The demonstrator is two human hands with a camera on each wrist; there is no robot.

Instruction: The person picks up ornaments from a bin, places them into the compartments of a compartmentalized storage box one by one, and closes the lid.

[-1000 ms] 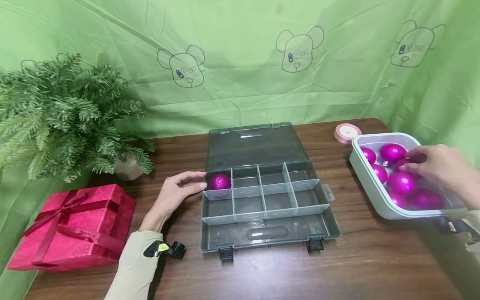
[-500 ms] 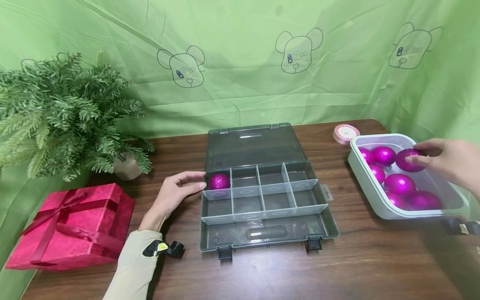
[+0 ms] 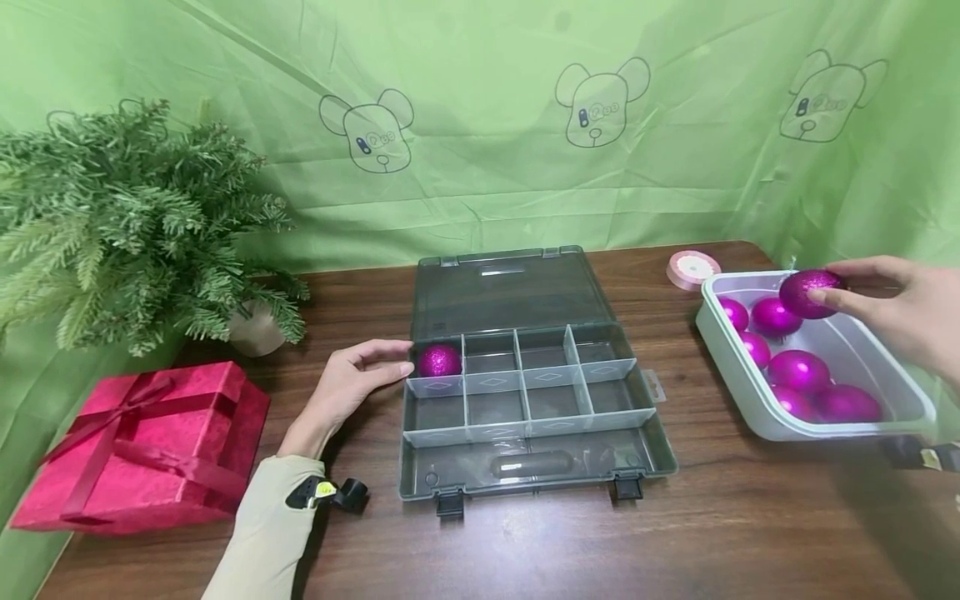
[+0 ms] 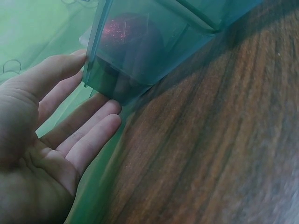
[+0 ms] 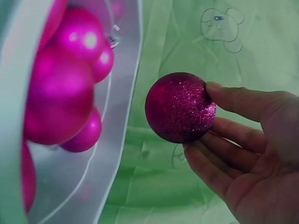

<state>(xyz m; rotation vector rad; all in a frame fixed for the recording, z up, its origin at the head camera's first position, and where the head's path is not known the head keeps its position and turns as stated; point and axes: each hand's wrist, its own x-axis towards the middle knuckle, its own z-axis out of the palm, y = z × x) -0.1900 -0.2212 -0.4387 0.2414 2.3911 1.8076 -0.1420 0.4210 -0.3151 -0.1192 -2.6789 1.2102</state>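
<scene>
Between thumb and fingers my right hand (image 3: 903, 300) holds a glittery magenta bauble (image 3: 810, 293), raised over the back of a pale plastic tub (image 3: 731, 392). The right wrist view shows this glitter bauble (image 5: 181, 107) apart from the smoother magenta baubles (image 5: 60, 95) in the tub. My left hand (image 3: 345, 392) touches the left side of a dark translucent compartment box (image 3: 536, 467), fingers extended. Another glitter bauble (image 3: 440, 361) sits in the box's back left compartment. Through the box wall, that bauble (image 4: 128, 39) also shows in the left wrist view, near my fingertips.
The box lid (image 3: 510, 296) lies folded back behind it. A pink ribbon roll (image 3: 693, 270) stands behind the tub. At the left are a red gift box (image 3: 150, 450) and a small artificial fir tree (image 3: 142, 225). Green cloth (image 3: 480, 125) hangs behind the table.
My right hand has lifted the glitter bauble up from among the others in the tub to above its back rim. The remaining baubles shifted slightly. My left hand stays at the box.
</scene>
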